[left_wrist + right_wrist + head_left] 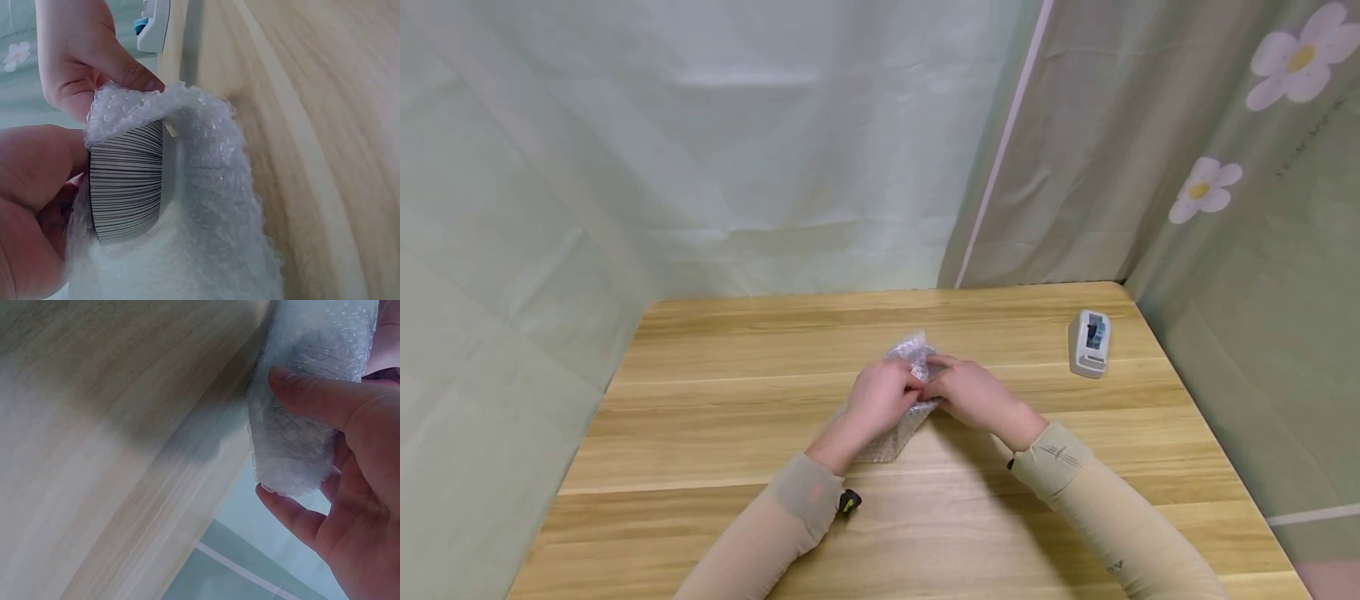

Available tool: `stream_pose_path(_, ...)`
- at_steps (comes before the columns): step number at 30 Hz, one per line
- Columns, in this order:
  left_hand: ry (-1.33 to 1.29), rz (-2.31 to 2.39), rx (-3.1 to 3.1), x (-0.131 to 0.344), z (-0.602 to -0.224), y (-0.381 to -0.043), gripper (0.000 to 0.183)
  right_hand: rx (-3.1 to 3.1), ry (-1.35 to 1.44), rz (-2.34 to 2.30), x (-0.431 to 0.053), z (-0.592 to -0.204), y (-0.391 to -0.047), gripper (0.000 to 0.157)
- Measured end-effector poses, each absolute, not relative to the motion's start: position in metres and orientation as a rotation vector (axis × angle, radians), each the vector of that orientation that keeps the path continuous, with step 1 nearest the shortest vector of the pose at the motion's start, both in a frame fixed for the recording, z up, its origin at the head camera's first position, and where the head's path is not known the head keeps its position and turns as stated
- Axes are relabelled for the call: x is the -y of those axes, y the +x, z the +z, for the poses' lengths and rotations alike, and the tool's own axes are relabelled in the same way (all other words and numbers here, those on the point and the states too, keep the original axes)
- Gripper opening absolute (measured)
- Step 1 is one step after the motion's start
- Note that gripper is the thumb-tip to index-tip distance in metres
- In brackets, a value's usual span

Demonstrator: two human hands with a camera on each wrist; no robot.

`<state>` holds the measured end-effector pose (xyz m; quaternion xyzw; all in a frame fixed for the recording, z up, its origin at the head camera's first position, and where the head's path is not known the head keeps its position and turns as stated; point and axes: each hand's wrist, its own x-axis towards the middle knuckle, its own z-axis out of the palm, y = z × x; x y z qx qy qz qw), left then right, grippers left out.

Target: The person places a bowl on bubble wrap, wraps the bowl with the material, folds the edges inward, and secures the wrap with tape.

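Both hands hold a sheet of bubble wrap (886, 446) that is folded round a pale, curved piece with thin black stripes (128, 184). That piece looks like a bowl or cup, and most of it is hidden in the wrap. My left hand (880, 396) grips the wrapped piece from the left, its thumb and fingers at the striped edge in the left wrist view. On the opposite side my right hand (981, 402) grips the wrap. Its thumb (306, 394) lies across the bundle in the right wrist view, fingers round the other side.
A grey-white tape dispenser (1088, 343) stands at the back right of the wooden table (700, 417). Pale green curtains (812, 167) hang behind the table and along both sides. A small black item (849, 502) sits at the left cuff.
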<state>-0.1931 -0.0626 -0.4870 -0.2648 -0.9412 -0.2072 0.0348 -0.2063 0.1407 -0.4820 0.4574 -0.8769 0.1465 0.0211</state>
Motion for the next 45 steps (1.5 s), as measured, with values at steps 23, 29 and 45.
stream_pose_path(23,-0.855,-0.417,2.988,0.059,-0.482,-0.200,0.014,2.680,1.414,0.586,-0.143,-0.494,-0.203,0.027)
stream_pose_path(29,-0.886,-0.338,3.055,0.059,-0.478,-0.200,0.016,2.647,1.426,0.557,-0.142,-0.496,-0.203,0.028)
stream_pose_path(45,-1.048,-0.313,3.054,0.067,-0.469,-0.191,0.025,2.770,1.297,0.388,-0.136,-0.499,-0.191,0.040)
